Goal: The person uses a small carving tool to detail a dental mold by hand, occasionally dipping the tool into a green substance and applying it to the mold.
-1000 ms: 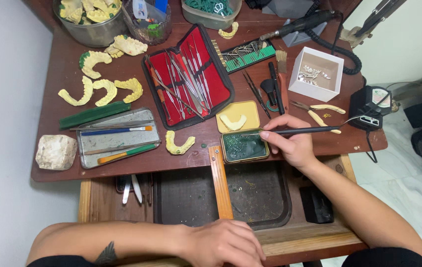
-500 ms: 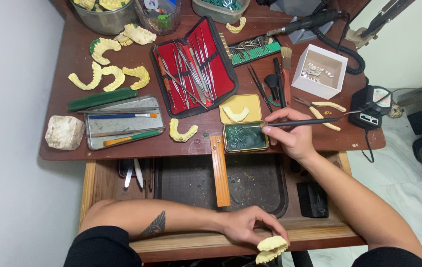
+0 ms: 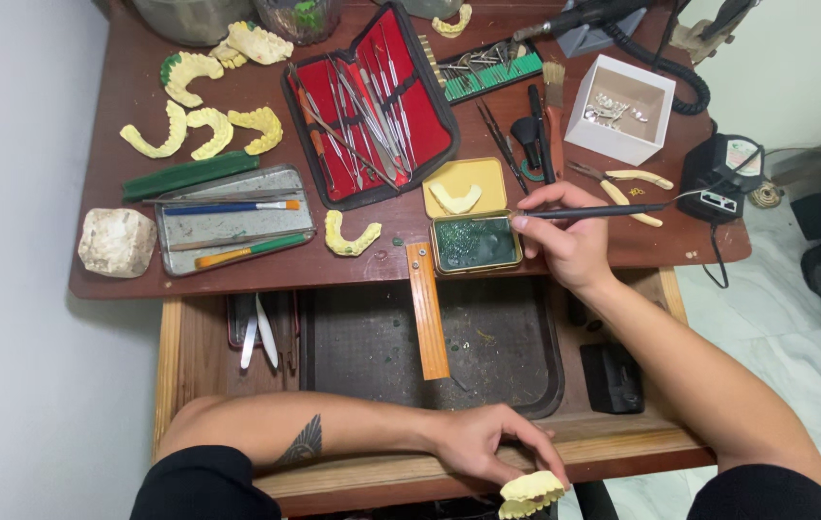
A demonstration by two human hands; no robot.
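Left hand (image 3: 483, 445) fingers pinch a pale yellow plaster dental cast (image 3: 530, 493). Right hand (image 3: 564, 241) fingers grip a thin dark metal instrument (image 3: 603, 211) beside the small green-wax tin (image 3: 474, 243).

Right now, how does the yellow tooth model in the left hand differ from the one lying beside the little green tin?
The held tooth model is a closed upper-and-lower pair, gripped by the left hand near the person's lap. The loose arch is a single open horseshoe, lying flat on the table, untouched. Both are pale yellow.
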